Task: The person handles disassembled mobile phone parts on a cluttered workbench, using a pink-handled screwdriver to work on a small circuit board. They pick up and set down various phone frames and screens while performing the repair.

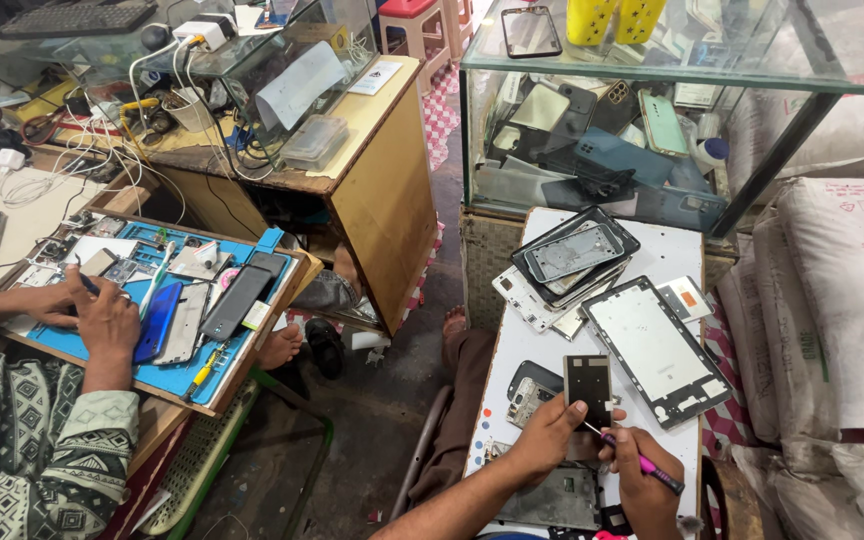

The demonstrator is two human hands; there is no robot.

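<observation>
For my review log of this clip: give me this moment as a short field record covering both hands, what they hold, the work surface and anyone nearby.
left hand: left hand holds a small dark phone part upright
right hand: right hand grips a pink-handled tool, tip near the part
surface: white table with a large phone frame and a stack of frames
nearby: another person's hands over a blue mat holding a blue phone
behind: glass case of phone covers

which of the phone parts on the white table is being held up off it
The small dark panel, pinched upright in the left hand. The large frame and the stack of frames lie flat.
</observation>
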